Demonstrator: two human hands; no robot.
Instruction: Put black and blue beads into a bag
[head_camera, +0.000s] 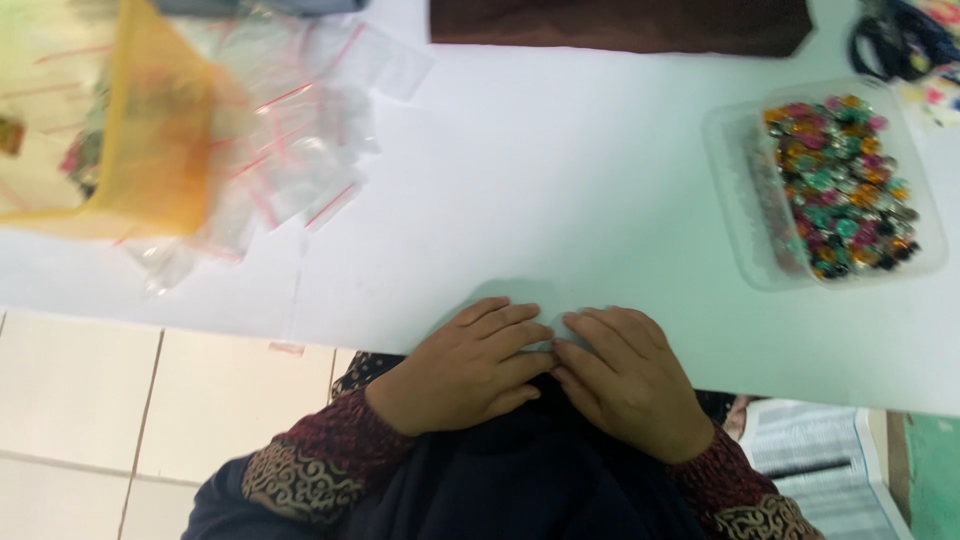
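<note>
We count two hands at the near edge of the white table (560, 200). The left hand (465, 365) and the right hand (630, 375) lie palm-down, side by side, their fingertips (545, 345) meeting at the table's edge. Both are loosely curled with fingers close together. Something small and clear may be pinched where the fingertips meet, but we cannot tell what it is, nor which way it points.

One clear plastic tray (730, 180) sits well apart at the right. Its long axis runs away from us, slightly tilted. It is filled with many small multicoloured buttons (840, 185) in teal, pink, orange and dark tones, too many and too small to count.

One loose heap of clear zip bags (290, 140) with red seal strips lies at the far left. We cannot count the bags; they overlap and blur. One translucent yellow bag (160, 140) lies partly over the heap, blurred.

One dark brown cloth (620, 25) lies along the far edge, long axis left to right.

Both patterned maroon sleeves (320, 455) show at the wrists.
</note>
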